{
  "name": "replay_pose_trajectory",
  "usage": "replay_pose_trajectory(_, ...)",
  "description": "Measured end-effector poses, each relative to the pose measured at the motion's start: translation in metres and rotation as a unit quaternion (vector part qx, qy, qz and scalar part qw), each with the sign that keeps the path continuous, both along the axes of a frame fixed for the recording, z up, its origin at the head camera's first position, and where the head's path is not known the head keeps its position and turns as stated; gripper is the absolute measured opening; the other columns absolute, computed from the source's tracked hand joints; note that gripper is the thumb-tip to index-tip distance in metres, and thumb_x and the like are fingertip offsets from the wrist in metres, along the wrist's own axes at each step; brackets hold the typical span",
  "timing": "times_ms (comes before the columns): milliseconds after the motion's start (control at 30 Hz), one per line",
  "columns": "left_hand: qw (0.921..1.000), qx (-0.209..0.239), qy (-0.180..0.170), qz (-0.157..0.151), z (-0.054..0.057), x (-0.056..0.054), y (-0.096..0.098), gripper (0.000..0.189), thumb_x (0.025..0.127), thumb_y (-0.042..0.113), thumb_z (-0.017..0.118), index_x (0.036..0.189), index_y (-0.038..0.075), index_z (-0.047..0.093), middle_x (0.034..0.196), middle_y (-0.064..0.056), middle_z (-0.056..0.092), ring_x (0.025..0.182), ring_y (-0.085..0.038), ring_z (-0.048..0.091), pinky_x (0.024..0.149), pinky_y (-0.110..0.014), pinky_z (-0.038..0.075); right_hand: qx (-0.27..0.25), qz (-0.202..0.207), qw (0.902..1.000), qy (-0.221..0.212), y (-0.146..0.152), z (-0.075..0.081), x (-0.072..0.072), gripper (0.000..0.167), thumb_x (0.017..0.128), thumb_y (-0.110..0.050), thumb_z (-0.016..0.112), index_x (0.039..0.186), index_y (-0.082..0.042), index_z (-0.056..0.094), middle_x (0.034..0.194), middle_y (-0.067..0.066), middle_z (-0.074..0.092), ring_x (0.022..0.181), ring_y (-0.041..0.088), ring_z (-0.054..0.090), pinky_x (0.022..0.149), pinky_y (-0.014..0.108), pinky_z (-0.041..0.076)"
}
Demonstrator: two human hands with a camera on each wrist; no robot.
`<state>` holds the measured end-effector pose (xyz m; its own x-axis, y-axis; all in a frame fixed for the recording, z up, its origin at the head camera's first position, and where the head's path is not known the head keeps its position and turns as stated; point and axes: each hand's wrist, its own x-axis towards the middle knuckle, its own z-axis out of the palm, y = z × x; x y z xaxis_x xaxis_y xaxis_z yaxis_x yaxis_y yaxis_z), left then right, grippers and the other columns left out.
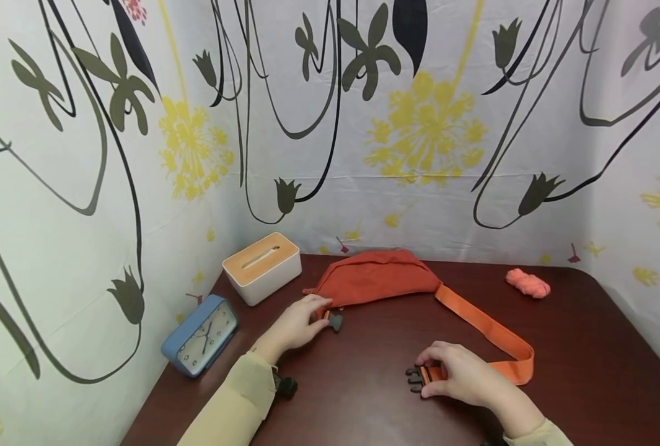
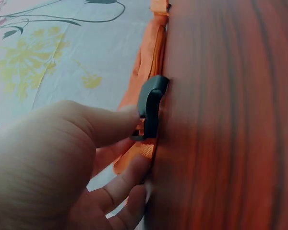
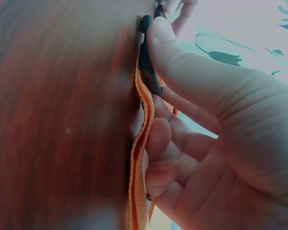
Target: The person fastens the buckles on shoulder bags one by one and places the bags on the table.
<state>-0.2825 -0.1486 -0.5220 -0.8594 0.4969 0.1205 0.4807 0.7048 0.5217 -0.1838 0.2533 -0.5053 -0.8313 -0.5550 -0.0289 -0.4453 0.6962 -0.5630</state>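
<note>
A red-orange waist bag (image 1: 380, 279) lies at the back of the table, its orange strap (image 1: 486, 322) looping toward the front right. My left hand (image 1: 296, 325) is at the bag's left end and pinches the dark socket half of the buckle (image 1: 335, 321) by its strap end. The thumb lies against this socket half (image 2: 151, 103) in the left wrist view. Farther right, my right hand (image 1: 460, 375) holds the black pronged half of the buckle (image 1: 415, 379) between thumb and fingers, close over the table. The strap (image 3: 139, 158) trails from it beneath the curled fingers.
A white tissue box (image 1: 268, 275) with a wooden lid stands at the back left. In front of it is a blue clock (image 1: 201, 337), left of my forearm. A pink yarn bundle (image 1: 527, 283) lies at the back right. Patterned cloth (image 1: 330, 155) hangs behind the dark table (image 1: 352, 396).
</note>
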Motion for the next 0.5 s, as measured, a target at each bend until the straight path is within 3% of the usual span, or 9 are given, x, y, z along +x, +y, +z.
replay_pose_trajectory(333,0.9999,0.006,0.009,0.000,-0.008,0.000,-0.001,0.042,0.109,0.025,0.070,0.151,0.020,0.069,0.140,-0.003,0.066,0.109,-0.016,0.063,0.097,-0.041,0.055,-0.048,-0.008,0.9986,-0.021,0.000,-0.008,0.000,0.045,0.082,-0.051,0.095,0.115,-0.027,0.076,0.106,-0.012,0.068,0.081,-0.001,0.054,0.068,0.022,0.045)
replay_pose_trajectory(500,0.9997,0.016,0.016,-0.003,-0.010,-0.001,-0.001,0.033,0.108,0.023,0.072,0.141,0.018,0.075,0.137,-0.005,0.066,0.106,-0.017,0.063,0.095,-0.040,0.055,-0.065,-0.016,0.9975,-0.023,0.000,-0.011,-0.002,0.044,0.081,-0.049,0.096,0.114,-0.028,0.076,0.105,-0.011,0.070,0.074,-0.001,0.053,0.065,0.022,0.045)
